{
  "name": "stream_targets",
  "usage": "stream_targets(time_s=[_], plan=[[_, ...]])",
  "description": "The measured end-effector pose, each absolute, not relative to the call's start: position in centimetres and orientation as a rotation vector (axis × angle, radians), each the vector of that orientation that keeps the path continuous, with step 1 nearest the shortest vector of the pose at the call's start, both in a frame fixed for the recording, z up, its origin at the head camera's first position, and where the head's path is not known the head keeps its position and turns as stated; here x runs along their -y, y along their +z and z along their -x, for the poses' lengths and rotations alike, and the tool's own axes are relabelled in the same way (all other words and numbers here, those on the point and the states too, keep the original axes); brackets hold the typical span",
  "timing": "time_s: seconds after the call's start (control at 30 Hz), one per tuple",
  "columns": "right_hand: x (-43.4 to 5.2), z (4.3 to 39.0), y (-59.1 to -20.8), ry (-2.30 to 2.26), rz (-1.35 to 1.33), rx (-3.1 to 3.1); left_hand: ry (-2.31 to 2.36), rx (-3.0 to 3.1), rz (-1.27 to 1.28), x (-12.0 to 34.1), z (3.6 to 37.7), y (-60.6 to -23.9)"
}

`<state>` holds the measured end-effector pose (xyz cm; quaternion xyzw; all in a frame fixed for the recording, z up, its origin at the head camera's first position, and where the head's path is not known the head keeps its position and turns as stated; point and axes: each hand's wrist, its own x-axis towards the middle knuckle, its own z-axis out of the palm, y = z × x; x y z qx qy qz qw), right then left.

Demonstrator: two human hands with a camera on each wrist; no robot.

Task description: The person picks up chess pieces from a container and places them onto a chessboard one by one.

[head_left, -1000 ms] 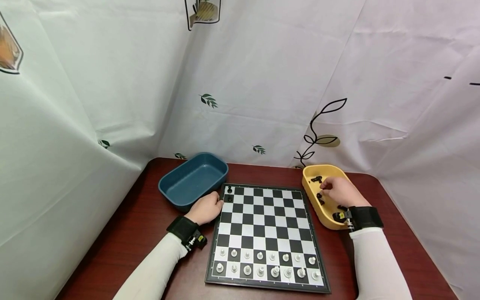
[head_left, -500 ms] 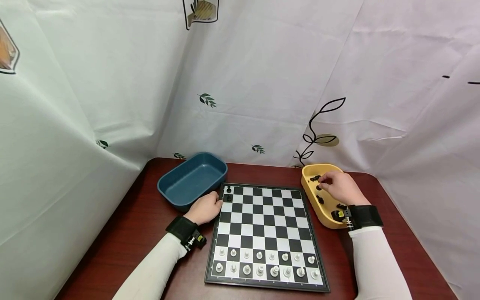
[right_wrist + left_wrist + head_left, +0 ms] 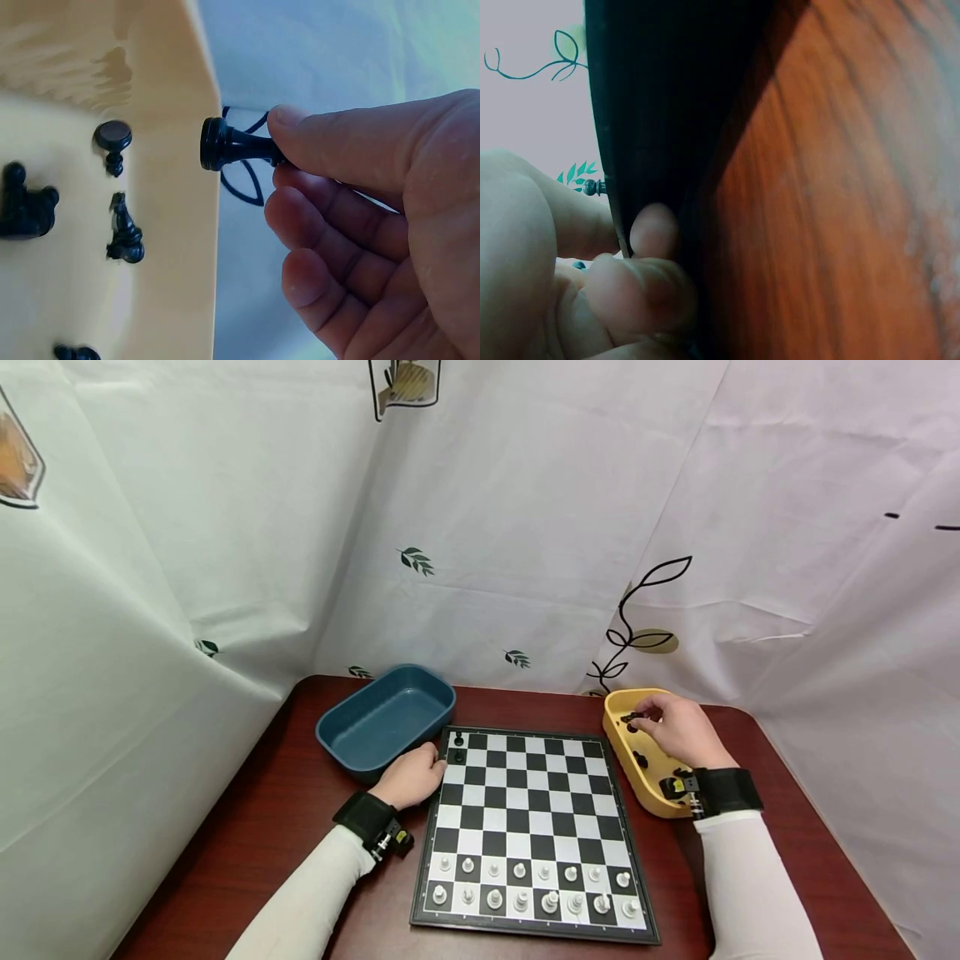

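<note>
Sideways black chess piece (image 3: 232,145), base toward tray (image 3: 169,112)

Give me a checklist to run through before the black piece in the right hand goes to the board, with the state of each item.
1. Grip on the piece: the right hand pinches a black chess piece near its top, base pointing away. Ok.
2. Piece lifted out of the yellow tray: it looks level with the tray's rim in the right wrist view. Cannot tell.
3. Board steadied: the left hand rests at the left edge of the chessboard. Ok.
4. Free far-row squares: only two black pieces stand at the far left corner. Ok.
5. White pieces upright in the two near rows. Ok.
6. Which kind of piece is held: cannot tell.
</note>
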<state>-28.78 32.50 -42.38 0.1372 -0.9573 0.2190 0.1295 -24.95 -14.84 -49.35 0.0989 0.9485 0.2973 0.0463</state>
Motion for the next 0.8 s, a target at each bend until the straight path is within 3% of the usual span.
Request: stream_targets(time_s=[0.8], plan=[[-26.2, 29.5, -41.2, 0.652, -0.504, 2.852, 0.925, -2.888, -0.31, 14.9, 25.0, -49.6]])
